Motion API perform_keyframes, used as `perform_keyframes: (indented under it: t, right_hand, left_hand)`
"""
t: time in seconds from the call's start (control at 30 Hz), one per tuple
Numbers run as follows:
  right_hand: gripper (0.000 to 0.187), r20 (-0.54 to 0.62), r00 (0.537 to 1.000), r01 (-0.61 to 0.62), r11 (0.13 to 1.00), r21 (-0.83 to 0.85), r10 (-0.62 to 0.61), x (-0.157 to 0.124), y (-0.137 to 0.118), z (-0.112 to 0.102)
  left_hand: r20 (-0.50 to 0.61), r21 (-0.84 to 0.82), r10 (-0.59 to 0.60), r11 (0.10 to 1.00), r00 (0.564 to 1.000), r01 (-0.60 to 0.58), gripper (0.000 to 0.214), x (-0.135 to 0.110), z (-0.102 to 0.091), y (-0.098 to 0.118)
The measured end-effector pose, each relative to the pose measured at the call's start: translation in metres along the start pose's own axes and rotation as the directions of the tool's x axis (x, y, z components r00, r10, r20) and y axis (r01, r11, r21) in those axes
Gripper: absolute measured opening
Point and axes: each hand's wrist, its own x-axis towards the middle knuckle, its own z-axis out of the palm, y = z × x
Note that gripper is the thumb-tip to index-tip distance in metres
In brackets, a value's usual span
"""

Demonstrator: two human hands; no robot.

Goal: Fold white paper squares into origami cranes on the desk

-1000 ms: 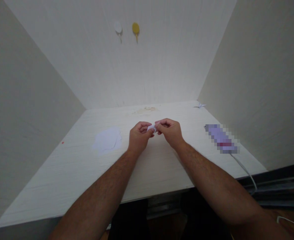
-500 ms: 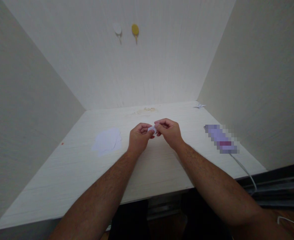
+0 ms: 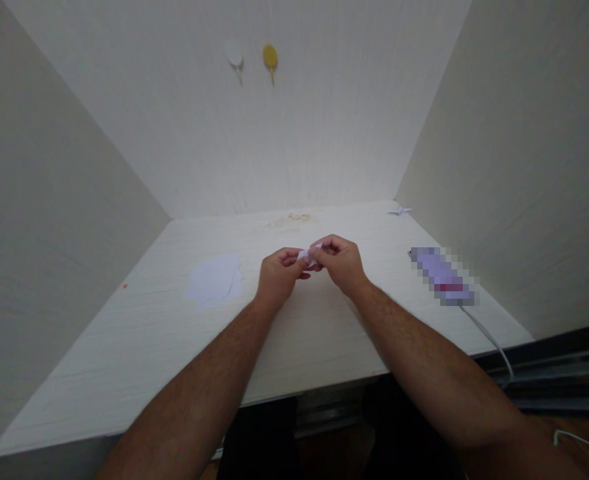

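Between my two hands is a small folded piece of white paper (image 3: 304,255), held above the middle of the table. My left hand (image 3: 280,272) pinches its left side with the thumb on top. On the right side, my right hand (image 3: 340,261) grips the paper between thumb and fingers. The fingers cover much of it, so its folded shape is hard to make out. To the left of my hands, several white paper sheets (image 3: 213,280) lie in a loose stack on the table.
A small folded paper figure (image 3: 400,211) sits at the table's back right corner. A blurred-out phone-like object (image 3: 441,275) lies at the right, with a white cable (image 3: 487,337) running over the edge. White and yellow hooks (image 3: 270,56) are on the back wall.
The paper has shifted slightly between my fingers, and a pointed bit now shows by my right fingertips. Both hands stay in nearly the same place.
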Motion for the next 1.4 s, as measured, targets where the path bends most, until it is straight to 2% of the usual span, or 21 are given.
perform_keyframes:
  t: [0.2, 0.37, 0.7, 0.9, 1.17, 1.4]
  right_hand:
    - [0.021, -0.022, 0.999, 0.039, 0.999, -0.015, -0.040, 0.0001, -0.0006, -0.0001]
    - [0.025, 0.008, 1.000, -0.006, 1.000, -0.015, 0.006, 0.0003, -0.0001, -0.0009]
    - [0.032, 0.052, 0.997, -0.061, 0.998, 0.028, 0.059, 0.0013, 0.0054, -0.0037]
    - [0.035, 0.061, 0.996, -0.058, 0.998, 0.015, 0.057, 0.0005, 0.0018, -0.0012]
    - [0.033, 0.023, 0.996, -0.083, 0.995, 0.058, 0.082, 0.0014, 0.0053, -0.0005]
    - [0.028, 0.087, 0.993, -0.082, 0.995, 0.057, 0.077, -0.0003, 0.0081, 0.0006]
  left_hand:
    - [-0.029, -0.023, -0.022, 1.000, 0.999, 0.022, 0.034, 0.0008, -0.0004, -0.0005]
    - [-0.056, -0.003, 0.027, 1.000, 0.998, -0.027, 0.030, 0.0007, -0.0003, -0.0011]
    - [-0.039, -0.017, 0.027, 0.999, 0.999, -0.028, 0.032, 0.0020, -0.0027, -0.0046]
    - [-0.076, 0.024, 0.058, 0.998, 0.995, -0.056, 0.039, 0.0012, -0.0021, -0.0011]
    - [-0.066, 0.083, 0.102, 0.992, 0.993, -0.097, 0.028, 0.0001, 0.0003, 0.0020]
    - [-0.060, 0.131, 0.102, 0.987, 0.993, -0.094, 0.030, -0.0001, 0.0007, 0.0033]
